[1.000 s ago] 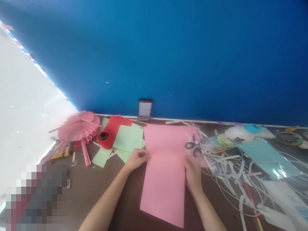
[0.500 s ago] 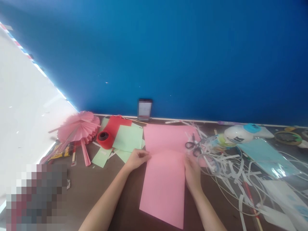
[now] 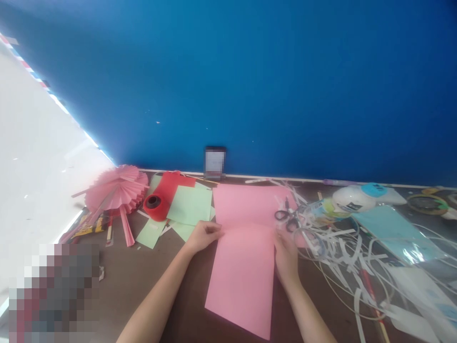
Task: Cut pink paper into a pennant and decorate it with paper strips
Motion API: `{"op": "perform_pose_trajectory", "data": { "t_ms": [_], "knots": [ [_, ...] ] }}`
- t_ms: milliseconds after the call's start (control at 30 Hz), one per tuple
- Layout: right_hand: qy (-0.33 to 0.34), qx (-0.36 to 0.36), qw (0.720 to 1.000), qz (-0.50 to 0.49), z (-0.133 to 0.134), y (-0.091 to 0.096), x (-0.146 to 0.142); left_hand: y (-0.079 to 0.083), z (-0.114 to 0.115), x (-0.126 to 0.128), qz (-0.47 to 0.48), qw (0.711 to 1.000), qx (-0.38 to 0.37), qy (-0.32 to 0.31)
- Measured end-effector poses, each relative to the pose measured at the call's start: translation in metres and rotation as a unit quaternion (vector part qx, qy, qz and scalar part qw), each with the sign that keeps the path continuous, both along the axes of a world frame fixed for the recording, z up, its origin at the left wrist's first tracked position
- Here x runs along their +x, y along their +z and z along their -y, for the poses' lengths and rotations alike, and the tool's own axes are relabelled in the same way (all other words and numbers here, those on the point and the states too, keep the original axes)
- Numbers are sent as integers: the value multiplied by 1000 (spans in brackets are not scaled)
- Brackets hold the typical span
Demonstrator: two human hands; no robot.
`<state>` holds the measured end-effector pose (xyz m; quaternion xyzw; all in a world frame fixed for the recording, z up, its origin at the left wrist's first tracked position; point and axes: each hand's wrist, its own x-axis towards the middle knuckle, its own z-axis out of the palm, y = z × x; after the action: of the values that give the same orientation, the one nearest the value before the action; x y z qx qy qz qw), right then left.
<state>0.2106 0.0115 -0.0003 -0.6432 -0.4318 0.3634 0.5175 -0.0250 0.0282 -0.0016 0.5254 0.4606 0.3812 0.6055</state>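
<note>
Sheet, one, pink paper, long and four-sided, held between the hands and reaching back toward the body; near edge slanted, contact with the table uncertain. Left hand: closed, thumb and fingers pinching the sheet's left edge. Right hand: curled on the right edge, gripping it, fingertips partly hidden. Progress, as judged: sheet smooth and matt, no pleats visible, so shaping of it seems barely begun, if at all; completed pleating appears only in the rosette, pink, ridged, round, well left of the left hand and beyond it. Pink paper, flat, just beyond both hands, its border with the sheet faint; scissors, black-handled, on it, near the right hand. Roll, red, cylindrical, dark-cored, beyond the left hand, beside green paper, flat, straight-edged. Strips, white, thin, curling, tangled to the right of the right hand. Bottle, white, rounded, blue-labelled, farther right; packet, pale blue, glossy film, nearer than the bottle.
</note>
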Motion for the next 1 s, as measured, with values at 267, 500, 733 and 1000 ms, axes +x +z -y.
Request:
{"op": "perform_pose_trajectory", "data": {
  "t_ms": [267, 500, 733, 1000],
  "knots": [
    [-10, 4, 1000, -6, 0, -2, 0, 0, 0, 0, 5, 1000, -13, 6],
    [-6, 4, 1000, 6, 0, -1, 0, 3, 1, 1, 4, 1000, -10, -1],
    [-3, 2, 1000, -1, 1, -2, 1, -1, 0, 0, 8, 1000, -9, -1],
    [-13, 27, 999, 12, -1, -7, 4, 0, 0, -1, -14, 1000, 2, -9]
  ]
}}
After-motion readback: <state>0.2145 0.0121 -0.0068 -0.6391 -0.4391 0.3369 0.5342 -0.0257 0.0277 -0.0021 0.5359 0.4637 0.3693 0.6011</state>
